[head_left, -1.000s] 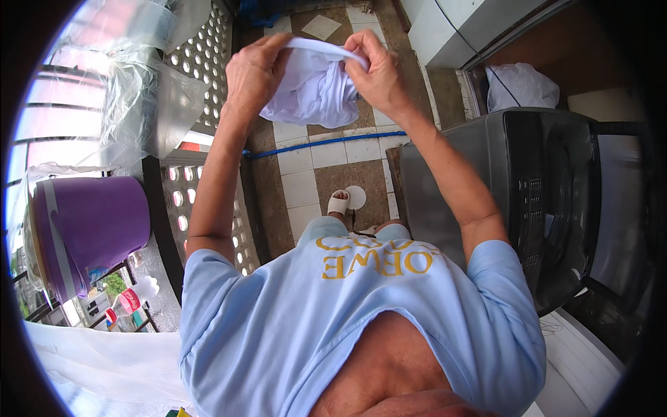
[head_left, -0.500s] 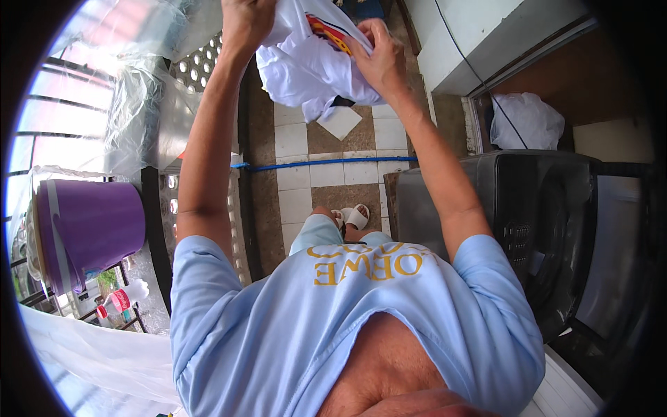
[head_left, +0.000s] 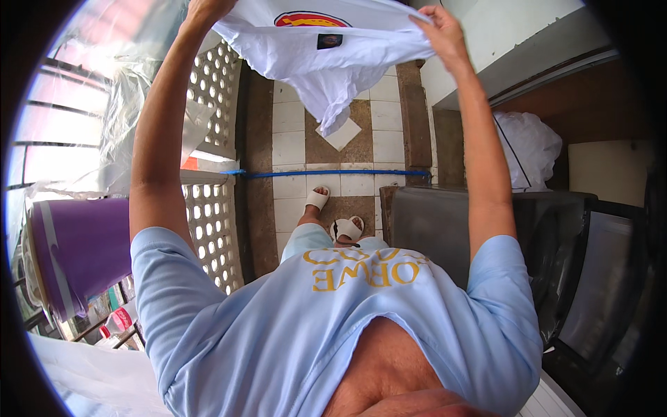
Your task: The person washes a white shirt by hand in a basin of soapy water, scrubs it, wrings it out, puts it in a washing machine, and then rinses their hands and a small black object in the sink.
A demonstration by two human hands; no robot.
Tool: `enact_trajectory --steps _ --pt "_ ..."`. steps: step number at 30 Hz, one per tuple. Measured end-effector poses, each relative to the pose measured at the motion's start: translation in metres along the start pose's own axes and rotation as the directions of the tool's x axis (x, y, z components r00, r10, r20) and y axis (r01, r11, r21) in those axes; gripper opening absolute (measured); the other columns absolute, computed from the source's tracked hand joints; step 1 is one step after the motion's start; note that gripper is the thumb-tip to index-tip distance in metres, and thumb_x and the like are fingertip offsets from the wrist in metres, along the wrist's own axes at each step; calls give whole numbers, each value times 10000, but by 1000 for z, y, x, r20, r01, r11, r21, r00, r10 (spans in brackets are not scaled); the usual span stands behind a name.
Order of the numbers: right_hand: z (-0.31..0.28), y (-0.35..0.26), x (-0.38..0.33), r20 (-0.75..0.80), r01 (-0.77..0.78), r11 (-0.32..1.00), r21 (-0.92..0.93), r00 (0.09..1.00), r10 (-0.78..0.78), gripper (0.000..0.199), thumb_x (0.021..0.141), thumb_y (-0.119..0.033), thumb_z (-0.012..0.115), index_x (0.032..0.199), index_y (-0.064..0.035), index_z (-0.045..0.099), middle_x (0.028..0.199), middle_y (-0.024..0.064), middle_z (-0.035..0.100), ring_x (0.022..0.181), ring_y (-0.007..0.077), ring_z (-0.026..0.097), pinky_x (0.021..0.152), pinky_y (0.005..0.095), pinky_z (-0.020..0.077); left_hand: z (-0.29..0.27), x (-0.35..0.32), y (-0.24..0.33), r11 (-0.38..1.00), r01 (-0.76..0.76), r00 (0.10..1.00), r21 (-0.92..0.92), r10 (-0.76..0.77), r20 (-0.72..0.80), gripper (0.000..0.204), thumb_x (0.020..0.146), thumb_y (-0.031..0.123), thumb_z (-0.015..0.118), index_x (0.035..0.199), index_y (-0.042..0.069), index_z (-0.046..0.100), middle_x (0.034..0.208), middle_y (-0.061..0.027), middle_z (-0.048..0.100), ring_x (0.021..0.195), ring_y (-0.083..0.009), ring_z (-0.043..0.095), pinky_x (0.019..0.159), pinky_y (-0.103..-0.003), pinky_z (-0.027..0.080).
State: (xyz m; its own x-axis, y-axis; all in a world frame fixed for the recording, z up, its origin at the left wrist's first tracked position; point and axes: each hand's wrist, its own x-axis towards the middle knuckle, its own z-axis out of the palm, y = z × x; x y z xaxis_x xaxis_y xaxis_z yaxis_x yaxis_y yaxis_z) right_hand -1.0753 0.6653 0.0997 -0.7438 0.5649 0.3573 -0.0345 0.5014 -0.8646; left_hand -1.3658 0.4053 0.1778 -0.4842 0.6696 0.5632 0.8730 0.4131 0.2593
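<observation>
A white shirt (head_left: 313,66) hangs stretched out between my raised hands at the top of the view. A red and yellow print and a small dark label show on it, and its lower part gathers into a drooping point. My left hand (head_left: 210,8) grips the shirt's left end, partly cut off by the picture's upper edge. At the other end my right hand (head_left: 445,38) pinches the cloth between thumb and fingers. Both arms are spread wide.
A blue hose (head_left: 333,172) crosses the tiled floor ahead of my sandalled feet. On the right stand a dark washing machine (head_left: 445,229) and a white plastic bag (head_left: 528,146). A purple bucket (head_left: 90,243), a plastic bottle (head_left: 119,320) and a perforated panel (head_left: 212,97) are at left.
My hands have moved apart, pulling the bunched shirt open so more of its print and its label show. My feet have shifted, one stepping forward.
</observation>
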Motion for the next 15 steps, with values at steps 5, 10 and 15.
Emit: enact_trajectory --steps 5,10,15 --pt "9 -52 9 -348 234 937 -258 883 -316 175 867 -87 617 1023 -14 586 855 29 625 803 72 571 725 231 456 -1 -19 5 970 98 966 221 -40 -256 214 871 164 617 1052 49 624 710 -138 640 588 -101 585 543 -302 467" --pt "44 79 -21 20 -179 984 -20 984 179 213 889 -111 558 1074 -9 582 960 58 625 876 111 565 794 251 451 111 -54 -48 982 83 993 -169 -67 97 167 817 219 620 951 119 633 858 -196 646 832 -411 607 720 -489 487" --pt "15 14 33 8 -244 917 316 967 255 203 903 -98 538 1088 -24 576 959 76 627 822 119 592 719 245 483 63 11 -44 967 -57 998 -248 55 -14 167 810 152 623 865 -5 632 754 -219 628 676 -367 615 612 -406 470"
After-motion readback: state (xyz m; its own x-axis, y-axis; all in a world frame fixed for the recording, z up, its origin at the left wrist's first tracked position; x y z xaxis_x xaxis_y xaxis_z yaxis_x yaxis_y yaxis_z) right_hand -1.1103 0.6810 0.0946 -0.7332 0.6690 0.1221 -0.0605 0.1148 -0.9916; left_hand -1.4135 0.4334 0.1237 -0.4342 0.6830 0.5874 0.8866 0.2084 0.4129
